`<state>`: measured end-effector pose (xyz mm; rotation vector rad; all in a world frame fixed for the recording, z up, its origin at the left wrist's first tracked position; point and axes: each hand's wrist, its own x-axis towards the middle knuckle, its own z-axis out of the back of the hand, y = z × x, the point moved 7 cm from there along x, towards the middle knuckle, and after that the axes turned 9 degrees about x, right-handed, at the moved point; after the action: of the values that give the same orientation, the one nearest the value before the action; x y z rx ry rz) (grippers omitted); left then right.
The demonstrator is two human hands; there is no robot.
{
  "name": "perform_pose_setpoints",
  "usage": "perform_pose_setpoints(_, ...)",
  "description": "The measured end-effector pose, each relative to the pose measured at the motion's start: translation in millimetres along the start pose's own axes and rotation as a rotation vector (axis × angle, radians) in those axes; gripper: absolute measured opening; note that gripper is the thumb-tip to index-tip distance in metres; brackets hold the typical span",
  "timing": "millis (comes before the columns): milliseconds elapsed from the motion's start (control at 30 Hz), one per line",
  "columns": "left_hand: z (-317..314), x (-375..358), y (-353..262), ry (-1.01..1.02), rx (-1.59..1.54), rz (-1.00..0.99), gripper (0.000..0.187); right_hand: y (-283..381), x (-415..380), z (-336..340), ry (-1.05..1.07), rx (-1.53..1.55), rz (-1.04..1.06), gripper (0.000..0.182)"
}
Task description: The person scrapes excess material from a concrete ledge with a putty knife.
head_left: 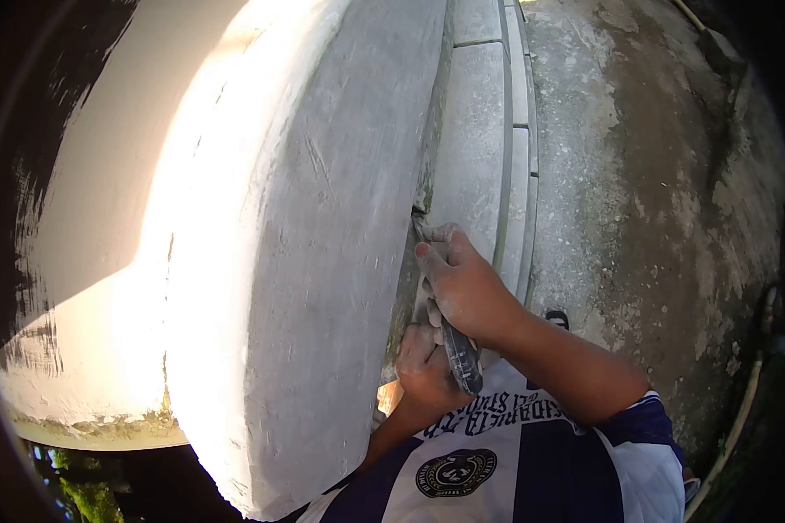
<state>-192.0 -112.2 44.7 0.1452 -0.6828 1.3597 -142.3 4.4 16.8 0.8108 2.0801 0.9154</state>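
My right hand [467, 283] is closed around a slim hand tool with a dark, worn handle [462, 359]; its exact kind is not clear. Its narrow tip [419, 225] points into the dark gap [406, 292] beside a thick grey slab [340, 192]. Grey dust coats the thumb and fingers. Just below, my left hand [423, 366] rests against the gap with its fingers curled. Part of those fingers hides behind the tool and the right hand, and what they grip does not show.
Pale stepped blocks [471, 131] with joints between them run along the slab's right side. Beyond lies rough concrete ground [584, 174] with a brown stained strip. A sunlit pale wall [105, 235] stands at left. A thin pole [750, 401] lies at lower right.
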Motion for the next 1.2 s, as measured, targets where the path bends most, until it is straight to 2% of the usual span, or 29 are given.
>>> perform_pose_setpoints(67,-2,-2,1,-0.004,0.038,-0.013,0.019,10,-16,-2,0.045,0.115,-0.140,0.041)
perform_pose_setpoints(167,1,3,-2,0.013,0.066,-0.042,0.019,-1,-2,0,0.024,0.024,-0.014,0.041)
perform_pose_setpoints(267,2,1,-4,0.031,0.078,-0.057,0.019,8,0,6,0.013,0.141,-0.076,0.043)
perform_pose_setpoints(467,0,-2,-1,0.018,0.054,-0.049,0.021,4,-10,-1,0.041,0.138,-0.114,0.043)
perform_pose_setpoints(567,-1,0,0,0.025,0.058,-0.059,0.020,2,-7,-1,0.031,0.060,-0.093,0.043)
perform_pose_setpoints(767,3,2,-7,0.052,0.087,-0.038,0.019,9,1,6,0.005,0.126,-0.094,0.042)
perform_pose_setpoints(867,2,1,-5,0.044,0.083,-0.034,0.018,8,1,6,0.067,0.142,-0.038,0.049)
perform_pose_setpoints(967,-1,-4,-2,0.030,0.059,-0.021,0.014,14,-18,-3,0.121,0.195,-0.111,0.051)
perform_pose_setpoints(1200,0,-6,0,0.041,0.088,-0.034,0.016,4,-7,1,0.116,0.164,-0.073,0.047)
